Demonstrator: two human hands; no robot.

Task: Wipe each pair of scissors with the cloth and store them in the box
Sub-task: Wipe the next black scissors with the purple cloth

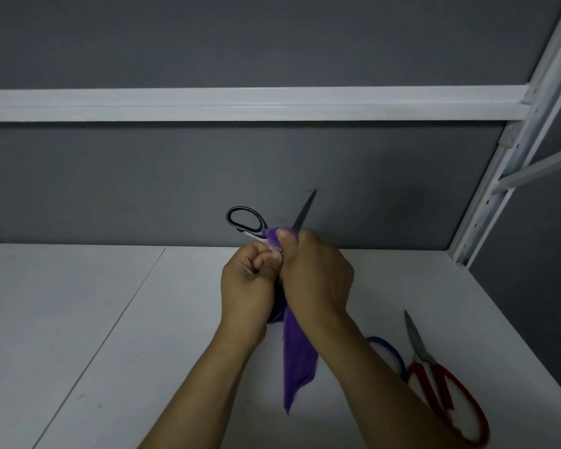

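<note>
I hold black-handled scissors (245,219) in the air above the white table (110,319). Their blades are spread: one handle loop points up left, one blade tip points up right. My left hand (248,283) grips the lower part of the scissors near the pivot. My right hand (314,273) pinches a purple cloth (297,361) around the blade near the pivot; the cloth's tail hangs down between my forearms. Red-handled scissors (441,393) lie on the table at the right, tips pointing away. No box is in view.
A blue loop (387,350), partly hidden by my right forearm, lies beside the red scissors. A grey back wall with a white rail (240,103) stands behind the table. A white metal rack post (486,202) rises at the right.
</note>
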